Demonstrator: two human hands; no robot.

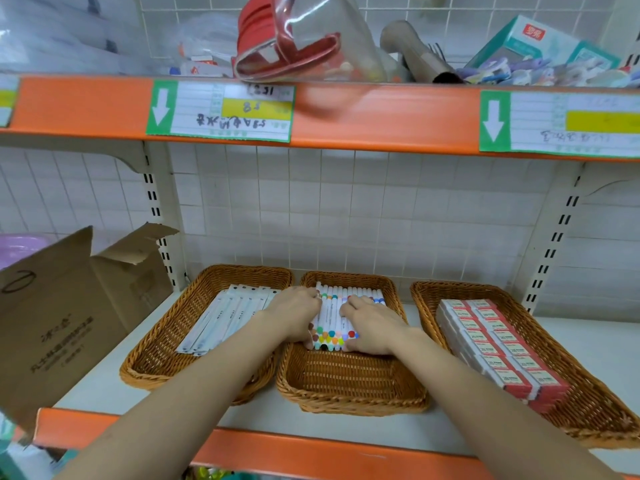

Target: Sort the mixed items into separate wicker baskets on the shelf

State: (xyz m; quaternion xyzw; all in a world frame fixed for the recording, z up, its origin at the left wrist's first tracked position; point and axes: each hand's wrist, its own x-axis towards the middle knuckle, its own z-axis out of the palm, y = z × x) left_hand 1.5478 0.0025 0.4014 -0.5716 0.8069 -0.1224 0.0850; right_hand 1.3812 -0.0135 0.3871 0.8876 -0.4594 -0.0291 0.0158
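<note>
Three wicker baskets stand side by side on the white shelf. The left basket [152, 351] holds flat white packets [221, 317]. In the middle basket [349, 386] lies a pile of white marker pens [334, 318] with coloured caps. My left hand [296, 315] rests against the left side of the pens, fingers curled at their near ends. My right hand [372, 327] lies on the right side of the pile, fingers bent over the pens. The right basket [585, 396] is filled with rows of red and white small boxes [498, 344].
An open cardboard box [65, 320] leans at the left of the shelf. The orange shelf edge [311, 452] runs along the front. The upper shelf [381, 116] overhangs, carrying a red pouch [287, 43], price labels and assorted goods.
</note>
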